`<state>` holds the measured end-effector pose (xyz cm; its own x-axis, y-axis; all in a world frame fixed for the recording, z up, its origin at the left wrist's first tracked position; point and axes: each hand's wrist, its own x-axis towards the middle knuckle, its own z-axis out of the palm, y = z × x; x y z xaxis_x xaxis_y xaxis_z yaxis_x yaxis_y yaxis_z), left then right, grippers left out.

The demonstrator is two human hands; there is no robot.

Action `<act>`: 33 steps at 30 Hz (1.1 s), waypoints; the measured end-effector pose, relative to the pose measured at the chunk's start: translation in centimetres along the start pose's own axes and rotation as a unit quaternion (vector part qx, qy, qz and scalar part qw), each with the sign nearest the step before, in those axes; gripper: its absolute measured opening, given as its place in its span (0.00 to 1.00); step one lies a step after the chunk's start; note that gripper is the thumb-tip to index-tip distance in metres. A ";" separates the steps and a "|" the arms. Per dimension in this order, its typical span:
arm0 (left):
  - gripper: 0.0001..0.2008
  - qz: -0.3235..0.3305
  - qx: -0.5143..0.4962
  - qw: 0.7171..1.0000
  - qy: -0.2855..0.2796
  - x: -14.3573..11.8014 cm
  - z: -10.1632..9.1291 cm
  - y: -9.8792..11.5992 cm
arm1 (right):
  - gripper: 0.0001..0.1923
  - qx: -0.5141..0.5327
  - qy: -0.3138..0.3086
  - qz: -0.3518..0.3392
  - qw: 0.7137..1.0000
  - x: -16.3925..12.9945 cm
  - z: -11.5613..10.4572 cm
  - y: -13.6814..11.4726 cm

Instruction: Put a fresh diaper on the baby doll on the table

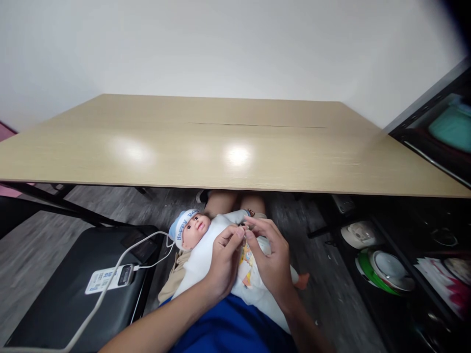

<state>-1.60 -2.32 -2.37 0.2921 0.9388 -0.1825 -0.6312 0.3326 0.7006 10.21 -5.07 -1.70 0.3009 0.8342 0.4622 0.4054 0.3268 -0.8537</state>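
A baby doll (195,229) lies across my lap with its head to the left. It wears a blue and white cap (183,229) with printed lettering and a white garment (206,245) with a colourful cartoon print (247,264). My left hand (227,257) is above the doll's body, thumb and index finger pinched together. Facing it, my right hand (270,252) also has thumb and index finger closed, the tips of both hands almost touching. Whatever is between the fingertips is too small to make out. One doll foot (302,281) sticks out on the right.
Ahead stands a light wooden table (235,169), its front edge just beyond my knees. On the left, a black chair (66,284) bears a white device (110,278) with a cable (110,272). A dark shelf (368,323) with dishes (386,269) stands on the right.
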 end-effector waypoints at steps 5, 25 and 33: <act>0.23 -0.006 0.013 1.000 -0.011 -0.1 0.1 0.2 | 0.13 0.046 -0.014 -0.001 0.999 0.3 -0.2 -0.5; 0.26 -0.060 -0.094 0.993 0.050 1.3 -0.3 -0.1 | 0.13 0.103 0.066 0.005 0.993 -0.5 0.4 1.4; 0.27 -0.072 -0.070 0.995 0.018 0.7 -0.4 -0.2 | 0.23 0.096 0.019 0.113 0.989 -0.6 0.8 2.4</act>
<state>-1.56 -1.65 -2.95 0.3627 0.8820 -0.3009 -0.6796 0.4713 0.5621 10.29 -4.39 -4.20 0.3980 0.8796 0.2606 0.1542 0.2159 -0.9642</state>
